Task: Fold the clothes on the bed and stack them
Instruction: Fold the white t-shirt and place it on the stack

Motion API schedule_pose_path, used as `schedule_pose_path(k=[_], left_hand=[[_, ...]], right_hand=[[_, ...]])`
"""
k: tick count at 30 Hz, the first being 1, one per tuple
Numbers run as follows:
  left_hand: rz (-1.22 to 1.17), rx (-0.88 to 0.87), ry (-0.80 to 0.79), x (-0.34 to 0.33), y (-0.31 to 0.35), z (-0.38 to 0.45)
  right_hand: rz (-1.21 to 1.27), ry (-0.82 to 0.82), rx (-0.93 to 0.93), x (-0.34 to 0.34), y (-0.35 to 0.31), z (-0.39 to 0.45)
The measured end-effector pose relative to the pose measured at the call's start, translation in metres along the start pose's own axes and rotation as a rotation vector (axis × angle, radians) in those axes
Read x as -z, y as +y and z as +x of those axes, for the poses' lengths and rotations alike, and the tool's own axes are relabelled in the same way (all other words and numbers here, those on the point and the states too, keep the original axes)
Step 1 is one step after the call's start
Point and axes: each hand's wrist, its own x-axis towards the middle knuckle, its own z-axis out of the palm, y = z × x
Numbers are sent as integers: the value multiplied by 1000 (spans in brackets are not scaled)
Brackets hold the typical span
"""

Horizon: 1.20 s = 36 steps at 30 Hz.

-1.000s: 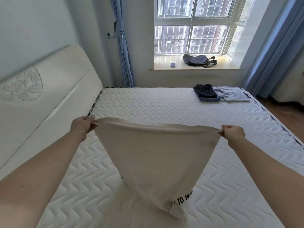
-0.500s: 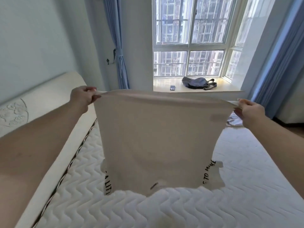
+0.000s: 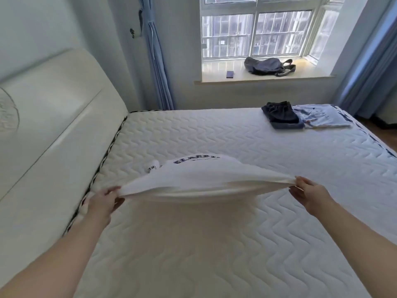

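Left hand and right hand are pinching the near edge of a white shirt, holding it low over the mattress. Far side is showing dark lettering. Dark clothes and pale clothes are lying folded side by side, far right.

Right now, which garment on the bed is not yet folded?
The white T-shirt, held spread between both hands; the dark garment and light blue garment lie folded at the far corner.
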Motion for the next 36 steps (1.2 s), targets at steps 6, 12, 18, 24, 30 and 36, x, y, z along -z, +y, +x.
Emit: schedule_pose_path(k=[6,12,18,24,30,36], left_hand=[[164,291,44,48,-187,-47],[249,527,66,95,-315,-94],[266,663,131,144,-399,-141],[312,733,92,170,-446,-181],[425,736,87,195,-468,-207],[557,671,85,221,-483,-223]], right_hand=[[-250,89,-308,77,164,-20],[-380,173,-521,151,281,-55],[-413,339,-587,214,354,-82],[-500,314,-626,258,400,-106],[-827,281,-540,298,434,-123],[-1090,196,-436,322,449,-152]])
